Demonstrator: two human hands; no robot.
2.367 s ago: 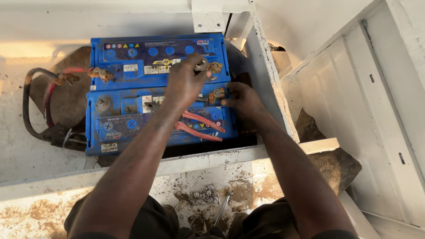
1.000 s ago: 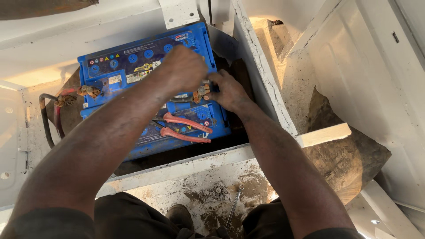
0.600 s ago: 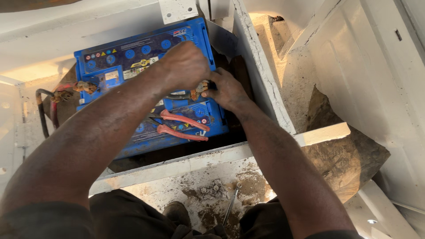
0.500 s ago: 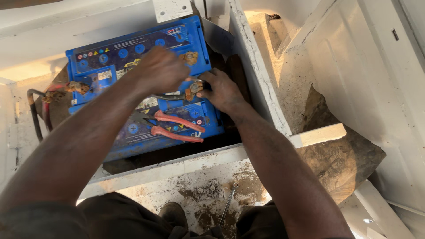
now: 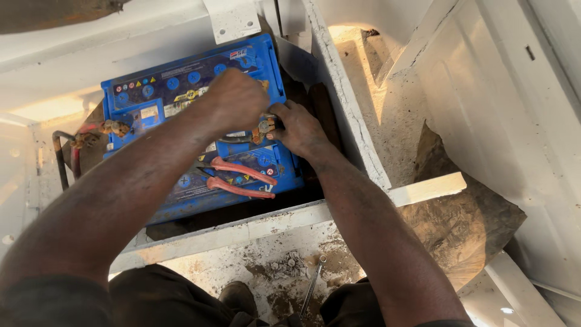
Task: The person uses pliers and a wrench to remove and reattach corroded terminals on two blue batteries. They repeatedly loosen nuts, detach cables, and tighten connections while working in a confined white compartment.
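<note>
Left hand: the left hand [image 5: 233, 100] reaches in over the far battery [image 5: 181, 91], fingers curled down at the battery terminal [image 5: 264, 126]; whether its grip has closed on anything cannot be told, since the back of the hand hides the fingertips.
Right hand: the right hand [image 5: 301, 127] comes in from the right side, its fingers bent and touching the same terminal; the grip looks pinched around the small metal clamp there, though how firmly cannot be told.
Terminal: a rusty, brownish metal post and clamp, sitting between the two hands at the right end of the seam where the two batteries meet.
Batteries: two blue batteries lie side by side in a white metal compartment [image 5: 345, 103]; the near battery [image 5: 236, 181] is partly covered by the left forearm.
Pliers: a pair of pliers with red handles [image 5: 239, 178] lies flat on top of the near battery, just below the hands, touched by neither.
Cables: a black and a red cable [image 5: 66, 157] loop at the left of the batteries, ending at another corroded terminal [image 5: 115, 128] on the far battery's left end.
Floor: a wrench [image 5: 311, 284] lies on the dirty floor between the person's legs, near a shoe [image 5: 237, 298].
</note>
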